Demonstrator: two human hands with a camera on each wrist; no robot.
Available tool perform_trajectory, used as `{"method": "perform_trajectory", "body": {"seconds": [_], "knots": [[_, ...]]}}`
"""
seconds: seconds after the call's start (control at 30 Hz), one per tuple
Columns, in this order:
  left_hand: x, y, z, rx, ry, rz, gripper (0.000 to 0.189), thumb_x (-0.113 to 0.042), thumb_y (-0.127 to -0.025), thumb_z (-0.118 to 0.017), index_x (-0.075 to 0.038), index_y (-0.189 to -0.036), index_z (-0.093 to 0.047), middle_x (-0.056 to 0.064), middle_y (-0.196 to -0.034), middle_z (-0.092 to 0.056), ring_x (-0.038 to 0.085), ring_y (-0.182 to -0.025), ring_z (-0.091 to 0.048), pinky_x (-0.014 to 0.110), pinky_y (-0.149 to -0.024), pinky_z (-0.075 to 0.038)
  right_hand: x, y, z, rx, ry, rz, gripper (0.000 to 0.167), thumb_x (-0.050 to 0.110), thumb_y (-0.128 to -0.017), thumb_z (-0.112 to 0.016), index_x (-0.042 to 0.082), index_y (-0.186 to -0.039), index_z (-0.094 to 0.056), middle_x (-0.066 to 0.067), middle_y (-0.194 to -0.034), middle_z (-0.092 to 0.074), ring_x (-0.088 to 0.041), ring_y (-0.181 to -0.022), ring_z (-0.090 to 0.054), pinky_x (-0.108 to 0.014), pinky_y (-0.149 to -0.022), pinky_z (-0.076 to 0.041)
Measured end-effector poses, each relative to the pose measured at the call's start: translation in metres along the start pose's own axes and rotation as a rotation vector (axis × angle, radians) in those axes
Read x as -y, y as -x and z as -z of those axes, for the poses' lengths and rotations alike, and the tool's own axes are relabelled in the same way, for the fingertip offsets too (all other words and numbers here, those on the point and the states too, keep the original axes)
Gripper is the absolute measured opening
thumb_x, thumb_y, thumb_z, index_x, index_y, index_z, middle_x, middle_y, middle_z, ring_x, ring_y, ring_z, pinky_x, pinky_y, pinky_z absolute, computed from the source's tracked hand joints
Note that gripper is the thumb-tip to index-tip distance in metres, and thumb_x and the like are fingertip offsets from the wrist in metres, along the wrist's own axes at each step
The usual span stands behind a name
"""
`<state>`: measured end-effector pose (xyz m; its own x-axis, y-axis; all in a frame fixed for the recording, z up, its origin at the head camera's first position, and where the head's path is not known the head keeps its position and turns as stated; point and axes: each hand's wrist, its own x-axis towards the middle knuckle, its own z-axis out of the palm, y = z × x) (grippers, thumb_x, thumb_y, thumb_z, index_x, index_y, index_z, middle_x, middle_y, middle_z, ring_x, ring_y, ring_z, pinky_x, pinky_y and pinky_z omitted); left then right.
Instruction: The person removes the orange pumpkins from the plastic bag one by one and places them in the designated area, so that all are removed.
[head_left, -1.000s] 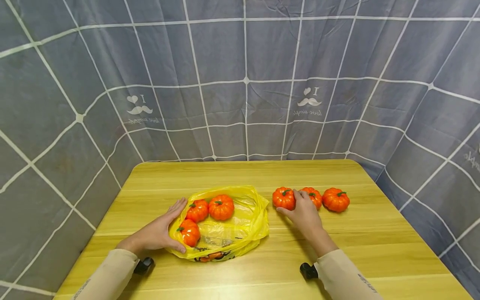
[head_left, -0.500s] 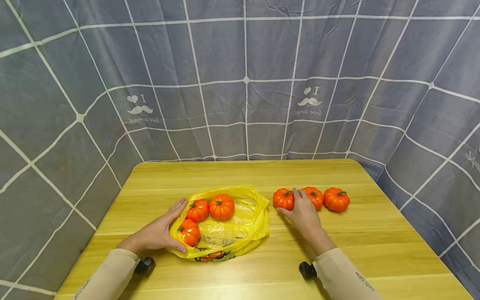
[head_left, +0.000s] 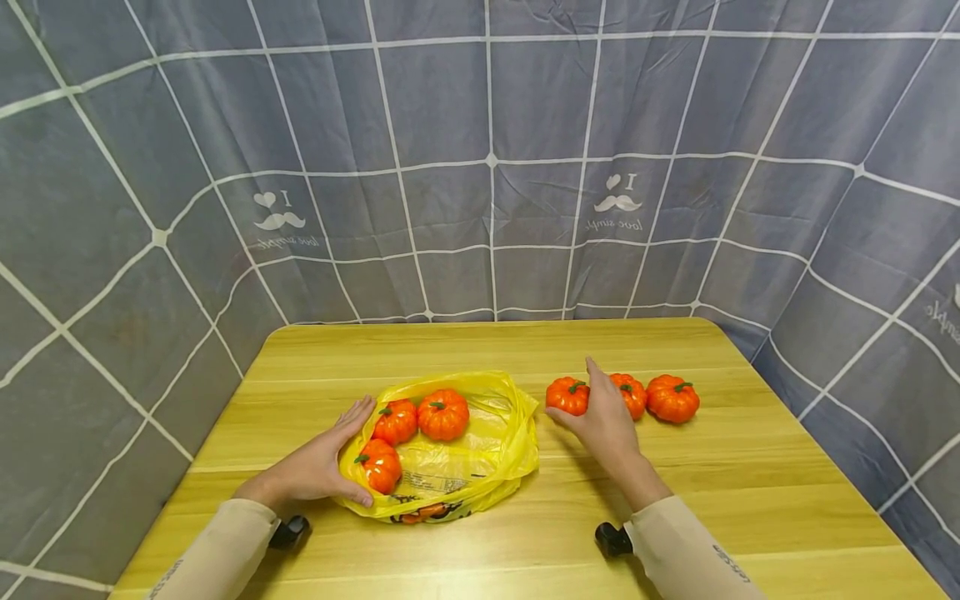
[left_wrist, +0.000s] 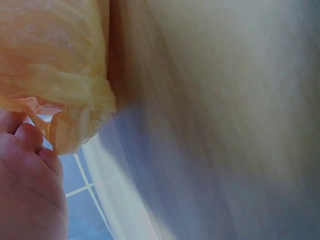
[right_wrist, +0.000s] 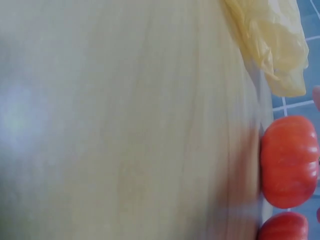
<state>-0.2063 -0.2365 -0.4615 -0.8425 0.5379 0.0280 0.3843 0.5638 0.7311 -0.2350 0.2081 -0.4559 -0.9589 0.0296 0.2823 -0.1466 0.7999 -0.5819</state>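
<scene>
A yellow plastic bag (head_left: 495, 454) lies with its mouth spread on the table, several small orange pumpkins inside, among them a pumpkin (head_left: 442, 414) at the back. My left hand (head_left: 318, 462) holds the bag's left side, thumb along the front and fingers behind; the left wrist view shows bent fingers (left_wrist: 27, 135) at the plastic. To the right of the bag, my right hand (head_left: 606, 417) stands spread at a row of pumpkins, thumb and forefinger apart. The nearest pumpkin (head_left: 566, 397) sits on the table between them. Behind the hand, the middle pumpkin (head_left: 628, 395) is partly hidden.
Another pumpkin (head_left: 672, 399) ends the row on the right. The wooden table (head_left: 480, 558) meets a grey curtain (head_left: 450, 200) with white lines at the back and sides. A black device (head_left: 615, 540) is on each wrist.
My right hand has loosened around the nearest pumpkin: its fingers have straightened and lifted away. The pumpkin stays in place. My left hand and the bag have not moved.
</scene>
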Motion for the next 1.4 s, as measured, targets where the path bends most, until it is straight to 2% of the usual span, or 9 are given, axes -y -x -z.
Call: {"method": "perform_trajectory", "body": {"seconds": [0.33, 0.6, 0.87, 1.13, 1.4], "knots": [[-0.002, 0.0, 0.001, -0.001, 0.009, -0.001, 0.137, -0.039, -0.062, -0.097, -0.005, -0.162, -0.009, 0.018, -0.167, 0.0, 0.042, -0.151, 0.003, 0.068, -0.114, -0.005, 0.014, -0.004, -0.002, 0.019, -0.025, 0.11, 0.099, 0.043, -0.078, -0.087, -0.001, -0.152, -0.037, -0.024, -0.15, -0.044, -0.042, -0.137, -0.04, -0.057, -0.111, -0.035], [-0.001, 0.0, 0.0, 0.0, 0.005, 0.001, 0.138, -0.039, -0.061, -0.097, -0.003, -0.162, -0.009, 0.02, -0.167, 0.0, 0.043, -0.15, 0.003, 0.068, -0.114, -0.005, 0.022, -0.004, -0.009, 0.085, -0.062, 0.264, 0.093, 0.04, -0.077, -0.089, -0.002, -0.148, -0.046, -0.02, -0.151, -0.045, -0.039, -0.138, -0.043, -0.054, -0.111, -0.036], [-0.001, -0.001, 0.0, 0.002, -0.001, 0.003, 0.138, -0.041, -0.061, -0.096, -0.004, -0.162, -0.009, 0.021, -0.166, 0.0, 0.043, -0.151, 0.003, 0.068, -0.114, -0.005, 0.033, -0.001, -0.016, 0.163, -0.073, 0.287, 0.095, 0.041, -0.077, -0.088, 0.001, -0.151, -0.044, -0.018, -0.153, -0.044, -0.037, -0.139, -0.042, -0.052, -0.113, -0.035], [0.0, -0.001, 0.001, -0.006, -0.007, -0.011, 0.139, -0.04, -0.06, -0.097, 0.0, -0.161, -0.01, 0.021, -0.166, -0.001, 0.042, -0.151, 0.002, 0.067, -0.114, -0.006, 0.046, -0.001, -0.023, 0.209, -0.09, 0.315, 0.098, 0.044, -0.073, -0.09, 0.006, -0.152, -0.045, -0.015, -0.153, -0.045, -0.035, -0.14, -0.042, -0.052, -0.113, -0.035], [0.001, 0.0, 0.001, -0.003, -0.016, -0.014, 0.139, -0.041, -0.06, -0.096, -0.001, -0.161, -0.009, 0.021, -0.166, -0.001, 0.043, -0.15, 0.001, 0.068, -0.114, -0.007, 0.058, 0.001, -0.03, 0.291, -0.121, 0.313, 0.099, 0.045, -0.072, -0.09, 0.008, -0.152, -0.045, -0.01, -0.154, -0.044, -0.033, -0.141, -0.041, -0.05, -0.113, -0.034]]}}
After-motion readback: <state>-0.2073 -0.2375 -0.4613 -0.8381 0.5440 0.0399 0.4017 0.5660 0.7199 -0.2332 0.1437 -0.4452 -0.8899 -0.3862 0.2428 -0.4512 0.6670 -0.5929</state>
